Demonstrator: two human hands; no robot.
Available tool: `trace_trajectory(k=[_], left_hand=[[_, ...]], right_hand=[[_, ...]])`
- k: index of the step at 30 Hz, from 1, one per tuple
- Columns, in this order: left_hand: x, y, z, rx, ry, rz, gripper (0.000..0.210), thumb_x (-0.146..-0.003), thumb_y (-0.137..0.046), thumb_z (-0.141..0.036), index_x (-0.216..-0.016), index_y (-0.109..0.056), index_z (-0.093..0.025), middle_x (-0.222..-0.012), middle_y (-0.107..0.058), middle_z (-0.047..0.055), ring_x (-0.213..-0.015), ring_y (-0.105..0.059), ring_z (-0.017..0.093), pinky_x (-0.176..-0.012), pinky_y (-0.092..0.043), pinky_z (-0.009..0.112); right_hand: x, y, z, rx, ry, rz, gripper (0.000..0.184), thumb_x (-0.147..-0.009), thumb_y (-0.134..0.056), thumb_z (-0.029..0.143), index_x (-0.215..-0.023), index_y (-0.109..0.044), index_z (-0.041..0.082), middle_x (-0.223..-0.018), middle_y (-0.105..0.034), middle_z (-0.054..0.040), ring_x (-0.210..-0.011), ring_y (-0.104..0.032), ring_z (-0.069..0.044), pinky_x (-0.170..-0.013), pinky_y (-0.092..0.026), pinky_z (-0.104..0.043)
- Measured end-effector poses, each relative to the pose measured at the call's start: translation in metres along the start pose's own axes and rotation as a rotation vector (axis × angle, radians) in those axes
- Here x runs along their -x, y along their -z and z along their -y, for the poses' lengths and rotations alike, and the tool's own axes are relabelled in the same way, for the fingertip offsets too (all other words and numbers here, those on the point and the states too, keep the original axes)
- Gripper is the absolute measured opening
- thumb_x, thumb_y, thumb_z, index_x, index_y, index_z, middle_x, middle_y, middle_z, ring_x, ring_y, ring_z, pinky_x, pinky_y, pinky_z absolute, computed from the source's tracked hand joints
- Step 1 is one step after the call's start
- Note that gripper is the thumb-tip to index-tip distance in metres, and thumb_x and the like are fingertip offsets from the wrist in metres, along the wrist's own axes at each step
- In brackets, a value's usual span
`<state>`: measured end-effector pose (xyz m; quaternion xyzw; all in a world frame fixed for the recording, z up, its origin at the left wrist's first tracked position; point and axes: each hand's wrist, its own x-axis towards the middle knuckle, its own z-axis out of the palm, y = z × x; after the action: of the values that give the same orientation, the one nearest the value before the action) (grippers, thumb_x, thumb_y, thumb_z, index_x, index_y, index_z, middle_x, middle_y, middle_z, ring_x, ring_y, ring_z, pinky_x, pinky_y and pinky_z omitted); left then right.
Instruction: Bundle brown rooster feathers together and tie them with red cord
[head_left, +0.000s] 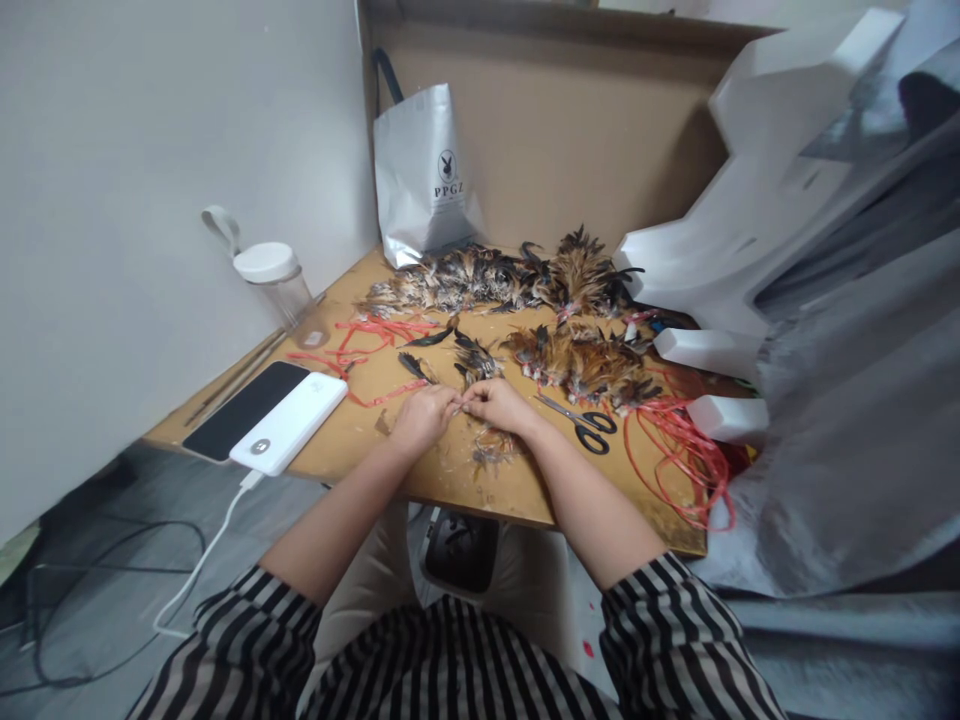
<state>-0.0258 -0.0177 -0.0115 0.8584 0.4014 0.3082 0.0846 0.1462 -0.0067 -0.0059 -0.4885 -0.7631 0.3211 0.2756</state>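
Left of the scissors [577,416], left hand [426,415] and right hand [501,404] pinch narrowly, contents unclear; dark feathers [476,362] beyond point away, nearer the right.

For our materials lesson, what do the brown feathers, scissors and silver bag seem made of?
Brown feathers: probably natural plumage, soft and mottled, with uneven tips.
Scissors: likely metal blades, grey with a dull sheen; smooth black handles, probably plastic.
Silver bag: perhaps coated fabric or plastic film; its satin sheen and creases leave that open.
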Motion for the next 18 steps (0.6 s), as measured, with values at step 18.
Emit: trace_trajectory(k=[18], left_hand=[[0.0028,0.0044,0.0061,-0.003,0.072,-0.077,0.015,-0.076,-0.048,-0.017,-0.077,-0.063,-0.017,-0.077,-0.066,0.005,-0.075,-0.058,0.016,-0.074,-0.042,0.027]], right_hand=[[0.0042,0.0045,0.0003,-0.060,-0.094,-0.172,0.011,-0.063,-0.048,0.021,-0.066,-0.056,0.015,-0.049,-0.053,0.0036,-0.041,-0.043,-0.006,-0.042,-0.030,-0.017]])
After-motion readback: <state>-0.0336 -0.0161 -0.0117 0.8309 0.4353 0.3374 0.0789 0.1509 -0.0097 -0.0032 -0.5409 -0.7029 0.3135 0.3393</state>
